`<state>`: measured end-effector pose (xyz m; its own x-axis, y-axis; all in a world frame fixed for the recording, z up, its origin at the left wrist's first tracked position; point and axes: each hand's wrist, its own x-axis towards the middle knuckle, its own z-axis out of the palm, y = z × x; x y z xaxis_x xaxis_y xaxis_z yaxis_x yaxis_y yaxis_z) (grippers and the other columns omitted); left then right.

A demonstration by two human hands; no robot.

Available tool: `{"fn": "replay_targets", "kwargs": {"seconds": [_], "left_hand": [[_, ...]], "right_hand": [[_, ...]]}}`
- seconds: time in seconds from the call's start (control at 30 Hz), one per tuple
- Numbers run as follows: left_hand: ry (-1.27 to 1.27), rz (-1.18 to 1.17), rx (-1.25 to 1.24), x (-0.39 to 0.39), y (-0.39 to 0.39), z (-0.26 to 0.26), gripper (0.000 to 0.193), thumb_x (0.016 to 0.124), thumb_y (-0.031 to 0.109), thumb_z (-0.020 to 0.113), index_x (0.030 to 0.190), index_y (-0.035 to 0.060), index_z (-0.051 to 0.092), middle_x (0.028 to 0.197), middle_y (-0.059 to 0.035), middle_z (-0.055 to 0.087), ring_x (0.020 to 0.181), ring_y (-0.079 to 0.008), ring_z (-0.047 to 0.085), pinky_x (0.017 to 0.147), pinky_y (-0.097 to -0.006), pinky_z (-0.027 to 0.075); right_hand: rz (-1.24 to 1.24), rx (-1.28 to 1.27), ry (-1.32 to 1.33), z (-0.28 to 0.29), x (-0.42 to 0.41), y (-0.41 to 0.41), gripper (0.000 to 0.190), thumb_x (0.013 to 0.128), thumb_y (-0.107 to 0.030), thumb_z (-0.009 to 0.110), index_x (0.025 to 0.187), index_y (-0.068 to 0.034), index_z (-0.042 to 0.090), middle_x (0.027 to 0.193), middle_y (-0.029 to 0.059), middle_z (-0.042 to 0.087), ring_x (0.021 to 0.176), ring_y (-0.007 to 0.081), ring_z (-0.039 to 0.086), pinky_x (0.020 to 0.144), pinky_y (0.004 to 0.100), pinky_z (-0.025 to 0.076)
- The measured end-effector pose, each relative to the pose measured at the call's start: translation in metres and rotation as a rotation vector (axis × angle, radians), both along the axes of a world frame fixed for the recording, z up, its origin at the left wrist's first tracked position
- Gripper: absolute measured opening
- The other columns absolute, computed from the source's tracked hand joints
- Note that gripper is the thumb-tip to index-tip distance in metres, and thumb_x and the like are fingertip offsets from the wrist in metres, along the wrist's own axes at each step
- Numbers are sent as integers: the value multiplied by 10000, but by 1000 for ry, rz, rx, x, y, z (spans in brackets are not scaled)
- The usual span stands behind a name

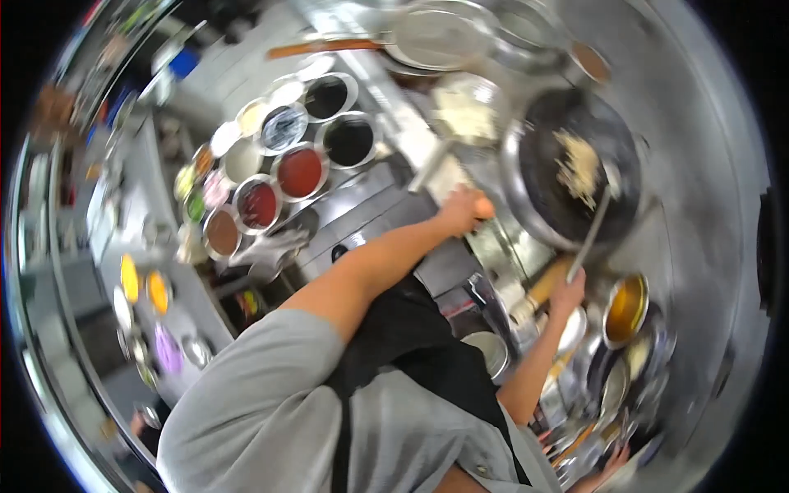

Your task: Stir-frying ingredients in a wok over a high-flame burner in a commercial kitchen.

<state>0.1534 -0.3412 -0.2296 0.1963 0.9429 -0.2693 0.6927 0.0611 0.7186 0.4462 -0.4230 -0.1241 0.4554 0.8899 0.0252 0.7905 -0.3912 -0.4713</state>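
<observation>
My left hand is closed around a brown egg, left of the wok. With my right hand I grip the long handle of a metal wok ladle, whose head rests inside the dark wok. Pale shredded food, perhaps noodles, lies in the wok beside the ladle's head. Above my left hand stands a clear or metal bowl of pale yellow food. Motion blur softens both hands.
Round pots of red sauce and dark liquid stand at left. A container of amber liquid is right of my right hand. A wood-handled strainer lies above. Another person's hand shows at lower right.
</observation>
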Motion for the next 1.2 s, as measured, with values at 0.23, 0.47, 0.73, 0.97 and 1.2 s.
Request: {"fn": "replay_targets", "kwargs": {"seconds": [0.23, 0.47, 0.73, 0.97, 1.2], "left_hand": [[-269, -39, 33, -62, -42, 52, 847, 725, 303, 741, 1428, 132, 300, 1146, -224, 497, 1065, -406, 528, 906, -459, 455], [-405, 172, -142, -245, -196, 26, 498, 801, 398, 672, 1106, 15, 585, 1003, -186, 655, 929, -323, 639, 810, -403, 503], [-1017, 1522, -319, -403, -351, -70, 566, 805, 112, 669, 1296, 21, 401, 1048, -107, 595, 844, -204, 620, 718, -329, 514], [-1573, 1507, -306, -430, -367, -109, 386, 830, -1, 633, 1179, 91, 496, 1079, -97, 605, 1003, -269, 625, 820, -377, 499], [-1617, 1607, -369, -440, -364, -124, 225, 859, 8, 618, 1068, 75, 568, 955, -77, 650, 901, -229, 644, 804, -363, 516]], "right_hand": [[165, -32, -495, 3, -14, 25, 585, 815, -278, 648, 1328, -61, 469, 1094, 255, 600, 937, 477, 576, 888, 537, 436], [858, -59, 601, 47, -332, 84, 383, 906, -161, 622, 1248, -5, 550, 1082, 72, 621, 915, 138, 597, 764, 252, 495], [1020, -473, 1026, -43, -743, 103, 635, 839, -89, 682, 1396, -11, 387, 882, 83, 618, 645, 113, 565, 507, 243, 466], [1351, -236, 550, -67, -826, 100, 255, 912, -234, 557, 1021, -49, 694, 851, 157, 690, 753, 242, 673, 711, 329, 519], [1739, 226, 317, -43, -762, 86, 248, 897, -137, 563, 1109, -51, 659, 992, 174, 674, 909, 312, 658, 782, 339, 515]]}}
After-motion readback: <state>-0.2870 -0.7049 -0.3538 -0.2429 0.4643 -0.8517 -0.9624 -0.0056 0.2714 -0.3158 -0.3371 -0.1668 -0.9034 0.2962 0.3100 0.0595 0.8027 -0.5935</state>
